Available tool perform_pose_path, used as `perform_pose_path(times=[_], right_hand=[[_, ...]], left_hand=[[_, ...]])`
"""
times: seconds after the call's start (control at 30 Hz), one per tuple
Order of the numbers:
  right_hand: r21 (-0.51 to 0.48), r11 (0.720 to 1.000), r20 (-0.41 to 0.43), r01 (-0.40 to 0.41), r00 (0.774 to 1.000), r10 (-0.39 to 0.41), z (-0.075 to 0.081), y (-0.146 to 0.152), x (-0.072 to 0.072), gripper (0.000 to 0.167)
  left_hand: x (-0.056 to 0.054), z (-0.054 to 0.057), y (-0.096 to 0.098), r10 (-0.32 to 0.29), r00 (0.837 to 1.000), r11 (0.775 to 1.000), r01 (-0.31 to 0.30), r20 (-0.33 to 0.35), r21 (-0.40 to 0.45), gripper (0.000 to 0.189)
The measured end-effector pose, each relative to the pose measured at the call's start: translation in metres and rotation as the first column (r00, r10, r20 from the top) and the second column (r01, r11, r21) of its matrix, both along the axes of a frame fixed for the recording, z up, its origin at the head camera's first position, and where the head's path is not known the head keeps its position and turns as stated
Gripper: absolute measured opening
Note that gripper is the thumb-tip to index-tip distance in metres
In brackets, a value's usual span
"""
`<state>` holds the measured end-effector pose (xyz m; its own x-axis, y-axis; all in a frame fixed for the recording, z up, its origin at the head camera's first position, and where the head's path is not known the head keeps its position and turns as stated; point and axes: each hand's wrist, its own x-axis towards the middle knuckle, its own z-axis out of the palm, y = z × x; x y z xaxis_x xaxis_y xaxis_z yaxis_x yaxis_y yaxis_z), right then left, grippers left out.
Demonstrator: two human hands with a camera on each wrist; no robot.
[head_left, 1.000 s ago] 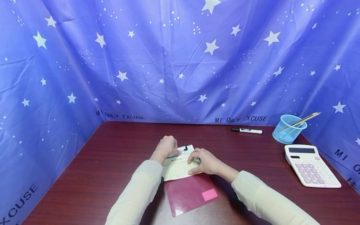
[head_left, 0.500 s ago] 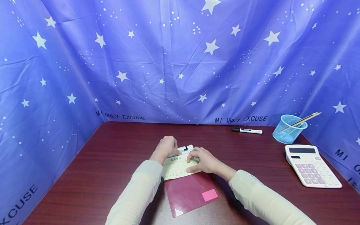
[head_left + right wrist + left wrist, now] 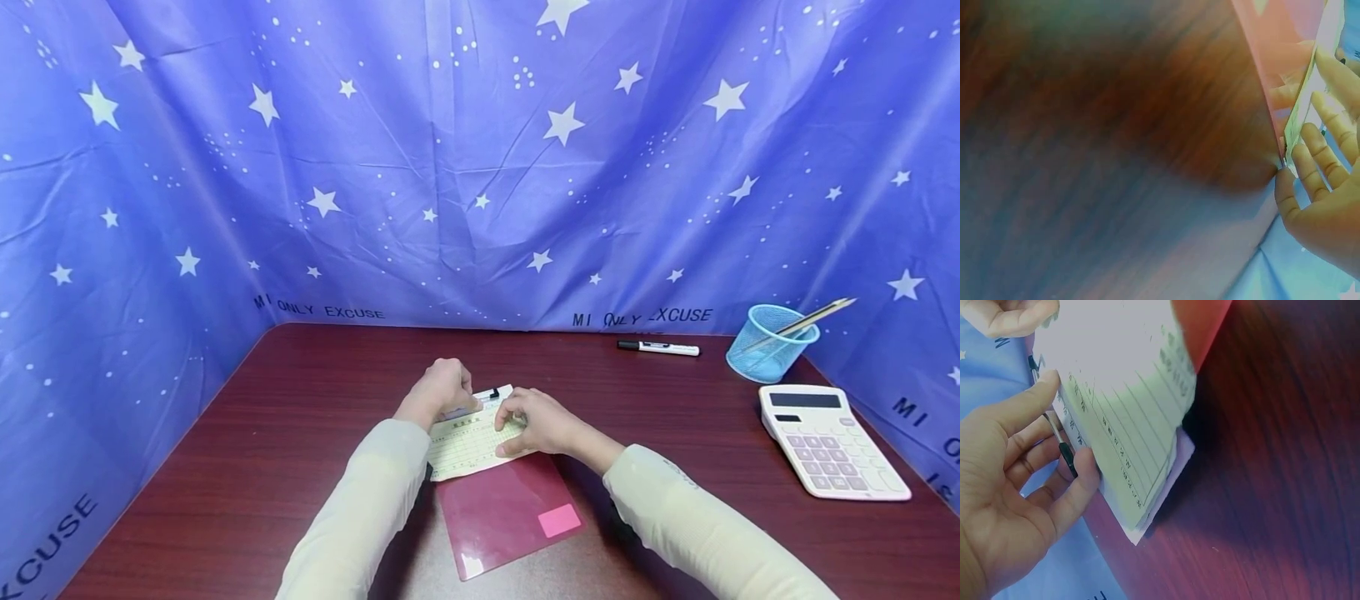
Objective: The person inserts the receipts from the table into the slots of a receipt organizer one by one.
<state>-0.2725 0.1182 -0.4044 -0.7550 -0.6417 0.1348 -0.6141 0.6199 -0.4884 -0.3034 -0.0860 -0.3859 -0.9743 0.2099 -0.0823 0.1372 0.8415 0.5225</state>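
Observation:
A yellowish printed form [image 3: 461, 454] lies over the upper part of a dark red translucent clipboard [image 3: 498, 529] with a pink label [image 3: 559, 521] at its lower right. My left hand [image 3: 441, 392] holds the clipboard's top edge at the clip. In the left wrist view, its fingers curl around the black-tipped wire clip [image 3: 1067, 457], thumb over the paper's edge. My right hand [image 3: 543, 425] grips the form's right side, thumb and forefinger apart on it in the head view. The right wrist view shows its fingertips along the edges of paper and board. Part of the clip is hidden by my left hand.
To the right, a white calculator [image 3: 832, 442] lies on the dark wooden table [image 3: 262, 467]. Behind it stands a light blue mesh pen cup [image 3: 761, 354] with pencils. A black-and-white marker [image 3: 660, 348] lies near the back edge, before a blue star-patterned curtain [image 3: 465, 167].
My right hand has shifted slightly left and away from me, with the form sliding a little toward the clip. My left hand stays at the clip, almost unmoved.

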Motion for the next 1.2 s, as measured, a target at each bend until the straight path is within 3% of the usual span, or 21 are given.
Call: perform_pose_path(times=[0.2,0.63,0.87,1.2], right_hand=[[0.0,1.0,0.016,-0.002,1.0,0.002,-0.001,-0.0009,0.0008,0.039],[0.047,0.999,-0.055,0.013,0.998,-0.011,0.0029,-0.0078,0.0004,0.039],[0.066,0.996,-0.074,0.052,0.996,-0.047,0.0021,-0.0081,-0.0011,0.041],[0.06,0.995,-0.085,0.079,0.994,-0.073,-0.0023,-0.0093,-0.0018,0.041]], left_hand=[[-0.0032,0.0008,-0.0007,0.013,0.999,1.0,-0.014,0.047,0.013,0.036],[-0.0052,0.0022,-0.0014,0.025,0.997,0.999,-0.027,0.068,0.027,0.032],[-0.004,0.0035,-0.0017,0.004,0.999,1.0,-0.005,0.052,0.027,0.034],[-0.0059,-0.0023,-0.0019,0.02,0.999,1.0,-0.021,0.038,0.009,0.031]])
